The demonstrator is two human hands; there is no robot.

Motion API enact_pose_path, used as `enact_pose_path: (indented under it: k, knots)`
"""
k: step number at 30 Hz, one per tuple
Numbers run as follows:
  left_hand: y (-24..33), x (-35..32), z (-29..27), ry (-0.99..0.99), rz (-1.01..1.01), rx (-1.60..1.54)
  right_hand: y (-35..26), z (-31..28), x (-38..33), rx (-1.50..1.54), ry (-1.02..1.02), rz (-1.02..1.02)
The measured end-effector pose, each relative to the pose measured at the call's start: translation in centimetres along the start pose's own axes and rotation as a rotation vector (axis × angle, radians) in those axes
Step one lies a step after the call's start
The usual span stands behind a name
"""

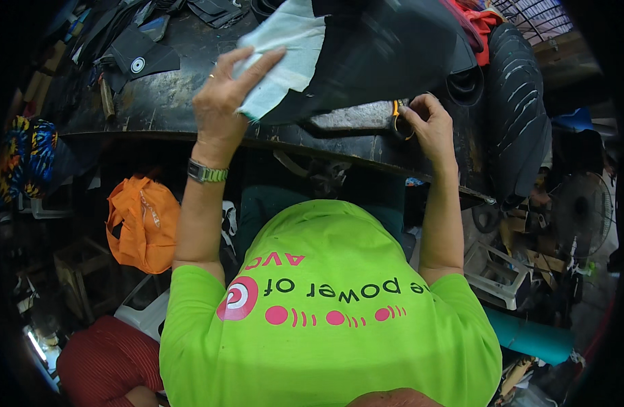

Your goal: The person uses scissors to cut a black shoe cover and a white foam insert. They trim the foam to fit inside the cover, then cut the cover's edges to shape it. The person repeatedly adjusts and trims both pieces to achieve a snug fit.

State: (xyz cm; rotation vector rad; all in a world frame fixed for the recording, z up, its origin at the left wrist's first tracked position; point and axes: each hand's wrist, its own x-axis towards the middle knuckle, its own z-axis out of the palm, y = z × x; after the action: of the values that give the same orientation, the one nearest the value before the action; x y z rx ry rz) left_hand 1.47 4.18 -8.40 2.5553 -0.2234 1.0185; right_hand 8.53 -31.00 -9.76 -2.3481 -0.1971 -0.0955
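Two hands on black sheet (pixel 373 54)

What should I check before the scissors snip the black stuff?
1. Left hand pins the pale cloth on the black sheet: ok.
2. Right hand grips the orange-handled scissors: ok.
3. Blades visible: not ok, hidden under the sheet.
4. Left fingers away from the scissors: ok.
5. Sheet rests on the workbench: ok.
6. Cutting line marked: cannot tell.
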Motion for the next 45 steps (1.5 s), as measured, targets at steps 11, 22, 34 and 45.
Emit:
enact_pose_path:
  k: [11, 22, 34, 45]
  knots:
    - [-2.3, -2.3, 1.4, -0.486, 0.194, 0.019, 0.5, -0.3, 0.0, -0.287, -0.026, -0.133]
    - [5.5, -0.7, 1.7, -0.559, 0.183, -0.188, 0.1, -1.4, -1.1, -0.422, -0.064, 0.086]
    - [7.0, 0.2, 0.6, -0.861, 0.106, -0.349, 1.1, -5.5, -3.1, -0.340, -0.353, 0.173]
    - [1.8, 2.8, 10.9, -0.351, 0.227, -0.221, 1.5, -7.2, -2.5, -0.280, -0.450, 0.102]
